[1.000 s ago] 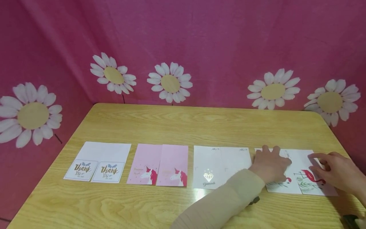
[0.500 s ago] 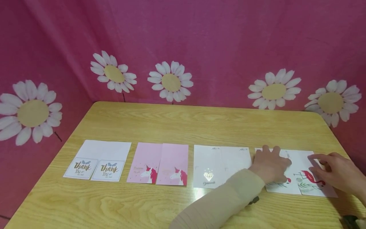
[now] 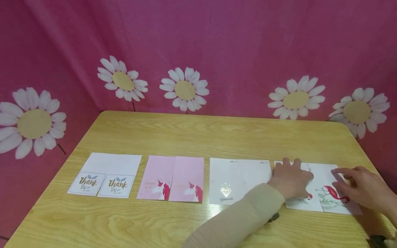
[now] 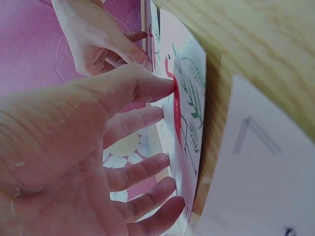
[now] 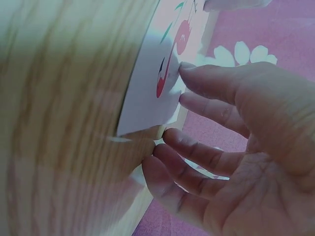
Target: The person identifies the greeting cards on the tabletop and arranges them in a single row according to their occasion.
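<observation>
At the right end of the row lie two white flamingo cards side by side, flat on the table. My left hand (image 3: pixel 293 177) rests on the left flamingo card (image 4: pixel 189 93) with spread fingers; its thumb touches the red bird in the left wrist view, and the hand covers much of this card. My right hand (image 3: pixel 364 186) touches the right flamingo card (image 3: pixel 330 203) with thumb and forefinger. Its other fingers come down on the wood past the card's edge in the right wrist view. Neither hand is curled round a card.
Leftward along the wooden table (image 3: pixel 198 137) lie two white diamond cards (image 3: pixel 224 175), partly behind my left sleeve (image 3: pixel 242 215), then two pink unicorn cards (image 3: pixel 187 175) and two thank-you cards (image 3: pixel 116 186). A pink daisy-print curtain (image 3: pixel 235 58) hangs behind the table.
Both flamingo cards and my hands have shifted slightly left. The right card's near edge now sits a little closer to me than the left card's. The other cards stay put.
</observation>
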`<state>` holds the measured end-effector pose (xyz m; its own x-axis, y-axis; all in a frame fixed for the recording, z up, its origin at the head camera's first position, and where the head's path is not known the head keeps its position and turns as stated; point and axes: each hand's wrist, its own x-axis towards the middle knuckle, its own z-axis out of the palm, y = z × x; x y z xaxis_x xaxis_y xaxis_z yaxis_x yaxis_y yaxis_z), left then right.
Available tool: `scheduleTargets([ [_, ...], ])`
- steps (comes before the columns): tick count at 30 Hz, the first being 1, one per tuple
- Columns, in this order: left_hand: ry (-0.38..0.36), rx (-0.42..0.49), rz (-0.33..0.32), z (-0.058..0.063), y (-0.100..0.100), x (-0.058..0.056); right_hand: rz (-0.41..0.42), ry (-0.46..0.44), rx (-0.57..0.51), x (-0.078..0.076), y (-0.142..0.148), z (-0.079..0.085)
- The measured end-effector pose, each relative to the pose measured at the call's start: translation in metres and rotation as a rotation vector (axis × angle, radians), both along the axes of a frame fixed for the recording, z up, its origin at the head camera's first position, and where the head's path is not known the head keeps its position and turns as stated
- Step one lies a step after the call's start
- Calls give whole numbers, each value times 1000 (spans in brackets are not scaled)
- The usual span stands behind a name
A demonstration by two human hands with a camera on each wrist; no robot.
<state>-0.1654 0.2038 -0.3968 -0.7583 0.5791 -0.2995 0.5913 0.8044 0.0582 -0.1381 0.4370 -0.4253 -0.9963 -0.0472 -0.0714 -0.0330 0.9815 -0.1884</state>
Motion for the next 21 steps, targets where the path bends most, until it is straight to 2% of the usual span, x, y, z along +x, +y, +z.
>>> scheduleTargets([
  [7,-2,7,-13,-1,1,-2,-33,-42,-8,-1,1,3],
  [12,11,48,-27,0,1,-3,-38,-56,-20,-3,4,3],
  [16,-16,88,-44,5,-4,-4,-50,-69,-26,-3,5,2],
  [21,-70,154,-105,14,-20,-8,-55,-77,-12,-2,5,2],
])
